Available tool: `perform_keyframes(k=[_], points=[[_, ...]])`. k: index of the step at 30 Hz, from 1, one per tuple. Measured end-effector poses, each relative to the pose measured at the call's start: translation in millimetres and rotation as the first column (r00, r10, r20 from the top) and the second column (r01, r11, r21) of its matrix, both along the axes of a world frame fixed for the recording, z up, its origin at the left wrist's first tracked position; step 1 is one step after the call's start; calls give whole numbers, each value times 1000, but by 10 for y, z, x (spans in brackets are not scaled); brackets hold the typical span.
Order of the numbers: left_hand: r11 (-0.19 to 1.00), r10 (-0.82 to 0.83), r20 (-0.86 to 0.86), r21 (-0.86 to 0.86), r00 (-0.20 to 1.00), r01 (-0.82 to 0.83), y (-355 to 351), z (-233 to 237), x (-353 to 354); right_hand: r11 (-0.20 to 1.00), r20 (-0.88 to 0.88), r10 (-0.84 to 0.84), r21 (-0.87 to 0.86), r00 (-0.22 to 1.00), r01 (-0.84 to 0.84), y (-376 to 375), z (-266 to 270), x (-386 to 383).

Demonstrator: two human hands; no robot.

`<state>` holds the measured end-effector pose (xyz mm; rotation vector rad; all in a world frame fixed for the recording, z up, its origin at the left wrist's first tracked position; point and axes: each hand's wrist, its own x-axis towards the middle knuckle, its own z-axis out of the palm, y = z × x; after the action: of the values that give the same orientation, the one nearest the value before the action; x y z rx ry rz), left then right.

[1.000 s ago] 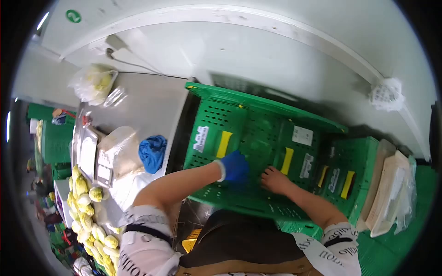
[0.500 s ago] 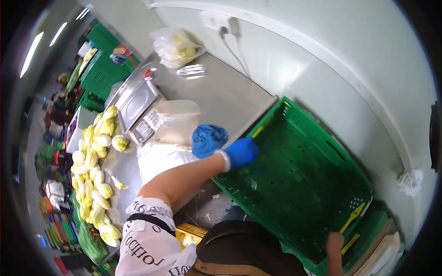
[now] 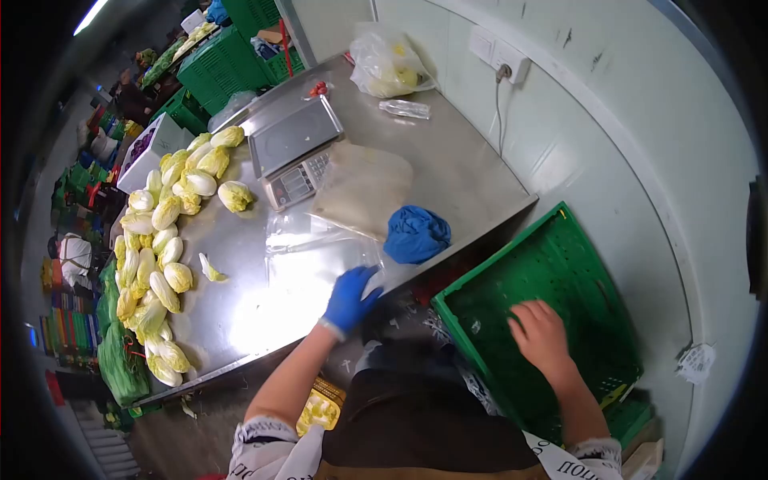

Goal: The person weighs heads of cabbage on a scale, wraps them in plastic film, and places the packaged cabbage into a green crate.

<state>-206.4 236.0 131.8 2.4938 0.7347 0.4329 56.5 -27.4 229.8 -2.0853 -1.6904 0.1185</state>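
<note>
My left hand (image 3: 352,302), in a blue glove, reaches over the near edge of the steel table (image 3: 216,300) with its fingers apart and nothing in them. Close by lie clear plastic bags (image 3: 316,256) and a crumpled blue bundle (image 3: 417,234). My right hand (image 3: 541,334) is bare and hovers over the green crate (image 3: 596,292), fingers loosely spread and holding nothing. The crate sits tilted beside the table against the wall, and its inside shows only a small light scrap.
Baby napa cabbages (image 3: 166,212) are piled along the table's left side. A digital scale (image 3: 296,140), a brownish plastic sheet (image 3: 366,186) and a filled clear bag (image 3: 390,62) stand farther back. A plugged cord (image 3: 500,104) hangs on the wall. Below is a yellow basket (image 3: 322,404).
My left hand has let go of the crate's rim and moved left to the table edge. My right hand has come up over the crate, which now sits lower. The view has shifted.
</note>
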Motion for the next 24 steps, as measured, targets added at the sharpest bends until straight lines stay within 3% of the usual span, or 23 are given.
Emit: perform_keyframes(k=[1, 3, 5, 6, 7, 9, 11, 13, 14, 16, 17, 19, 20, 21, 22, 23, 24], points=[[997, 77, -77, 3, 994, -77, 63, -147, -353, 993, -47, 61, 107, 997, -56, 326, 13, -156], [973, 201, -254, -58, 946, -223, 149, -439, -1017, 972, -122, 198, 155, 973, -178, 970, -117, -477], [962, 236, -309, -57, 921, -266, 266, -776, -1575, 963, -119, 267, 77, 956, -259, 1628, -371, -815], [942, 254, -316, -134, 914, -308, 329, -839, -1736, 969, -17, 246, 28, 969, -246, 1935, -555, -956], [940, 259, -268, -153, 928, -306, 418, -1012, -1904, 972, 84, 233, -21, 969, -232, 2238, -745, -1085], [976, 209, -269, -11, 940, -220, 576, -1200, -2157, 979, 169, 155, -157, 973, -129, 2806, -1064, -1227], [968, 162, -296, -140, 942, -210, 708, -1021, -2212, 972, 305, 123, -231, 944, -52, 3304, -1525, -1255], [973, -5, -276, -225, 961, -59, 856, -1173, -2445, 895, 298, 210, -441, 931, -61, 3702, -2035, -1095], [951, 34, -239, -291, 971, -105, 978, -1157, -2579, 932, 274, 248, -328, 929, -152, 3801, -2069, -1098], [890, 106, -156, -426, 982, -164, 1261, -1100, -2821, 922, 145, 308, -290, 940, -257, 3974, -1358, -1554], [827, 262, -160, -470, 952, -307, 1465, -880, -2961, 910, 63, 298, -321, 953, -263, 3998, -1045, -1804], [775, 585, 158, -398, 795, -491, 1969, -1076, -3446, 883, -155, 259, -361, 953, -299, 4047, -703, -2342], [660, 749, 141, -245, 647, -710, 2251, -1133, -3730, 869, -280, 218, -381, 935, -316, 4036, -659, -2572], [425, 901, 96, -383, 423, -820, 2563, -991, -3980, 845, -443, 139, -413, 885, -340, 3998, -836, -2766], [238, 966, 147, -173, 214, -956, 2870, -1092, -4297, 821, -582, 41, -444, 812, -360, 3973, -1081, -2933], [115, 962, 255, -66, 95, -991, 3136, -890, -4514, 722, -550, 66, -550, 832, -421, 3986, -1237, -3096], [-56, 979, 194, -19, -58, -998, 3350, -740, -4710, 668, -478, 252, -543, 841, -509, 4036, -1234, -3287]])
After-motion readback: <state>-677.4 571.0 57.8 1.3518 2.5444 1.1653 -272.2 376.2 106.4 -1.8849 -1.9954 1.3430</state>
